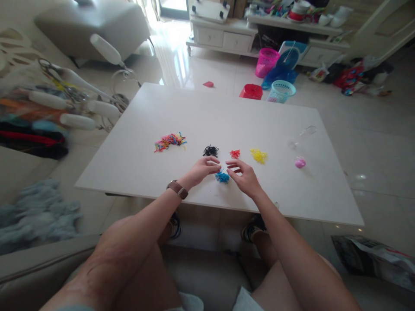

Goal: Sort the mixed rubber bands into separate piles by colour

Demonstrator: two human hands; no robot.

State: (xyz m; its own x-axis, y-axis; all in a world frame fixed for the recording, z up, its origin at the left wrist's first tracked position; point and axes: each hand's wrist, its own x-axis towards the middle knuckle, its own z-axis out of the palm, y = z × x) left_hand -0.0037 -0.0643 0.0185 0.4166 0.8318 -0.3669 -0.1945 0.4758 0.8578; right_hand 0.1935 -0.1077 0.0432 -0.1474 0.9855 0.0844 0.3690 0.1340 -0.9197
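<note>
Above a pile of small blue strands [222,177], which look like rubber bands, my two hands face each other. My left hand [207,167] has its thumb and fingers pinched near a tiny pale thing, too small to name. My right hand [241,173] is beside it, with fingers and thumb apart and nothing visible between them. Just beyond the hands lie a black pile [211,150], a small red pile [235,153] and a yellow pile [259,156]. Farther left is a mixed-colour pile [170,141] of the same kind of strands.
The white table [201,114] carries a pink round item [300,162] and clear plastic pieces [292,143] on its right. Past the far edge, a red container [252,91] and a light-blue basket [281,91] are on the floor. A white lamp [106,51] stands left.
</note>
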